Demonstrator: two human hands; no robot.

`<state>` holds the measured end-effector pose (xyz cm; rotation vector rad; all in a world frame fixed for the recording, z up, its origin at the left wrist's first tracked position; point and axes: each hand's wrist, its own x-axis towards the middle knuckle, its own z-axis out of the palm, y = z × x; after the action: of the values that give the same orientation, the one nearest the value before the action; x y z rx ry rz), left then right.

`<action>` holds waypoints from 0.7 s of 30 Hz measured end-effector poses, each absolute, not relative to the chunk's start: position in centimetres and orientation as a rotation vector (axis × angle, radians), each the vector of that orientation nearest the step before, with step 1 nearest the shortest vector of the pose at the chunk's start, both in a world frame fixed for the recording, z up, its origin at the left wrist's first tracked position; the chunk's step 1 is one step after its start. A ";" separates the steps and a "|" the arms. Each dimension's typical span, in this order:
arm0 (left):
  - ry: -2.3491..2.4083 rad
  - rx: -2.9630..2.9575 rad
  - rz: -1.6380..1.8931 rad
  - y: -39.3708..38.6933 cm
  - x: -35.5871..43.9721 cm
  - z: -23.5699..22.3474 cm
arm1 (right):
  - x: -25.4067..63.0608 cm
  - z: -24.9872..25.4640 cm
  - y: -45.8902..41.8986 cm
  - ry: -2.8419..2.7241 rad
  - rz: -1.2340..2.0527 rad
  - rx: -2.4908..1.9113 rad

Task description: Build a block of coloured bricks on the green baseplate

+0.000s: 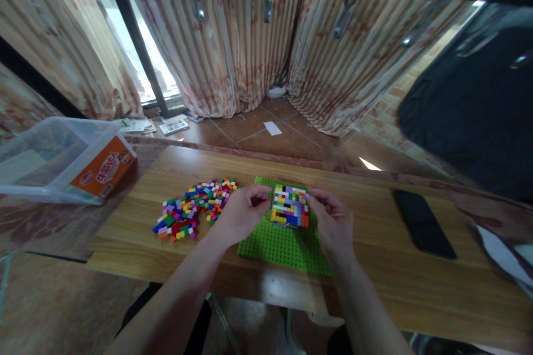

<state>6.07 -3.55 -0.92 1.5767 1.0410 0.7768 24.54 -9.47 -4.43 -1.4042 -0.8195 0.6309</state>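
Observation:
A block of many-coloured toy building bricks (290,206) stands on a green studded baseplate (275,247). At its left side, my left hand (244,215) is closed in a pinch, with a small magenta brick (267,199) showing at the fingertips. On the opposite side my right hand (335,226) has curled fingers, and its thumb and index finger grip the block's right edge. Part of the baseplate is hidden under my right hand. Left of it lies a pile of loose toy bricks (183,213) in mixed colours, partly behind my left hand.
Everything rests on a wooden table (366,283). A black phone (422,223) lies toward the right, with a white and dark item (503,252) beyond it. A clear plastic bin (54,172) with an orange label stands past the table's left end. Curtains (250,50) hang behind.

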 end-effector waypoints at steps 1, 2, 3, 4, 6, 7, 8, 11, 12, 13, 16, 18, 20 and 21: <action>1.011 1.515 0.801 -3.6 6.2 -0.8 | 24.5 -4.2 -9.6 -0.852 0.570 -1.409; 0.979 1.451 0.817 -3.6 6.2 -0.7 | 24.3 -3.9 -9.7 -0.902 0.521 -1.408; 0.946 1.385 0.825 -3.7 6.3 -0.5 | 24.1 -3.6 -9.8 -0.971 0.483 -1.402; 0.914 1.324 0.821 -3.8 6.4 -0.4 | 23.8 -3.2 -10.0 -1.051 0.452 -1.391; 0.858 1.228 0.798 -4.0 6.4 -0.1 | 23.1 -2.5 -10.4 -1.217 0.401 -1.377; 0.837 1.193 0.785 -4.1 6.3 0.0 | 22.7 -2.2 -10.6 -1.292 0.383 -1.373; 0.816 1.164 0.774 -4.2 6.3 0.1 | 22.4 -1.9 -10.8 -1.360 0.372 -1.370; 0.720 1.101 0.726 -4.4 6.2 0.4 | 21.8 -1.4 -11.2 -1.498 0.376 -1.357; 0.684 1.081 0.711 -4.4 6.2 0.4 | 21.6 -1.3 -11.2 -1.523 0.386 -1.349; 0.654 1.061 0.702 -4.4 6.3 0.4 | 21.5 -1.3 -11.3 -1.539 0.397 -1.339; 0.621 1.017 0.710 -4.4 6.4 0.3 | 21.4 -1.3 -11.2 -1.556 0.428 -1.309; 0.625 1.006 0.708 -4.4 6.4 0.2 | 21.4 -1.3 -11.2 -1.545 0.444 -1.297; 0.631 1.004 0.695 -4.5 6.5 0.1 | 21.4 -1.2 -11.2 -1.527 0.456 -1.297; 0.636 1.004 0.689 -4.5 6.6 0.1 | 21.5 -1.2 -11.2 -1.519 0.463 -1.298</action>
<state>6.57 -4.49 0.09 1.0039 0.6365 0.6887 21.45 -11.19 -1.20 -1.2980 -1.5187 0.4630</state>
